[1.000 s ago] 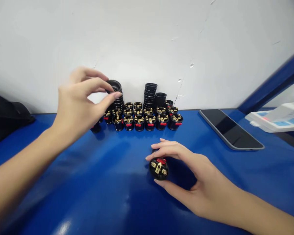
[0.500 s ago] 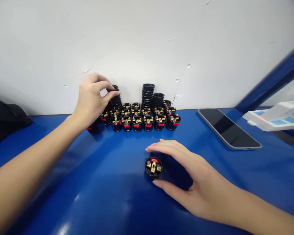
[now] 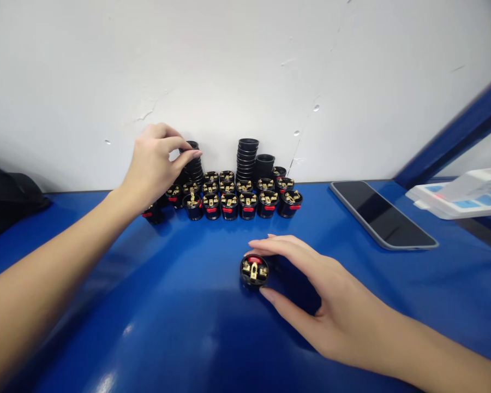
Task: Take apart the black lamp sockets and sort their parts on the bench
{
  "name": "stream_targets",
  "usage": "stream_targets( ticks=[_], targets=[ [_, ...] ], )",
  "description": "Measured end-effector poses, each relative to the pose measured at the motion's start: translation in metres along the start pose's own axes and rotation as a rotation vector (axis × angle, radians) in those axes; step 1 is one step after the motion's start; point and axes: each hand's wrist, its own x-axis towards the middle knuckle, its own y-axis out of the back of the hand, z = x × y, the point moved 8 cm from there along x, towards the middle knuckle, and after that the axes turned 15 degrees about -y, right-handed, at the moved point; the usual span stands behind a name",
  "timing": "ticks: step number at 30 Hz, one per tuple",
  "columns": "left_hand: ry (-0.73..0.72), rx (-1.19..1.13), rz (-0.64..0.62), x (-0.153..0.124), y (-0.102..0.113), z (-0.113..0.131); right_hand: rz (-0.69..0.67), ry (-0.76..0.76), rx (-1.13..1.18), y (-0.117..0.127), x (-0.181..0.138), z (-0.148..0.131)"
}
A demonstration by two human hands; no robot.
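My right hand (image 3: 311, 295) has its thumb and fingertips at opposite sides of a round black electrical plug insert (image 3: 254, 271) with brass contacts and a red tab. Brass side up, the insert is low over the front of the blue table. At the back left, my left hand (image 3: 159, 158) pinches the rim of the top black cup-shaped cover (image 3: 191, 146) in a nested stack. That hand partly hides the stack and the plug inserts beside it. More red-tabbed plug inserts (image 3: 229, 206) stand in rows to the right of the left hand.
A taller stack of black covers (image 3: 246, 159) and a single wider cover (image 3: 264, 166) stand near the white wall (image 3: 245, 65). On the blue table (image 3: 167, 305), a phone (image 3: 382, 214) lies at right, beside a white compartment box (image 3: 460, 196). A dark bag-like object (image 3: 12, 199) is at far left.
The plug insert has shifted slightly away from me and left, and my right fingers and thumb have moved in against it. My left hand keeps nearly the same pose at the stack.
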Motion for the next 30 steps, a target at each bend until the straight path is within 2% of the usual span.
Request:
stream_targets(
  ticks=[4,6,7,8,11,13,16,19,24,27,30],
  targets=[
    [0.03,-0.015,0.002,0.002,0.008,0.007,-0.002,-0.021,0.014,0.0,0.003,0.002],
    [0.01,0.011,0.039,0.005,0.022,0.026,-0.007,-0.043,0.024,-0.001,0.005,0.005],
    [-0.019,0.005,0.017,0.006,0.026,0.04,-0.005,-0.055,0.031,-0.001,0.005,0.006],
    [-0.044,-0.003,0.061,0.006,0.036,0.057,0.001,-0.064,0.039,-0.001,0.006,0.008],
    [-0.154,-0.276,-0.1,-0.001,0.038,0.117,0.008,-0.068,0.052,-0.002,0.006,0.011],
    [-0.209,-0.373,-0.294,-0.015,0.03,0.155,-0.012,-0.045,0.037,-0.003,0.006,0.01],
    [-0.214,-0.362,-0.446,-0.037,0.025,0.182,-0.038,-0.025,-0.003,-0.004,0.007,0.008],
    [-0.204,-0.314,-0.47,-0.049,0.028,0.18,-0.044,-0.05,-0.033,-0.004,0.007,0.008],
    [-0.18,-0.184,-0.441,-0.057,0.035,0.152,0.034,-0.033,-0.09,-0.001,0.006,0.004],
    [-0.177,-0.181,-0.409,-0.061,0.035,0.144,0.012,-0.027,-0.095,-0.003,0.005,0.004],
    [-0.138,-0.237,-0.446,-0.068,0.033,0.14,-0.008,-0.035,-0.102,-0.004,0.004,0.005]
  ],
)
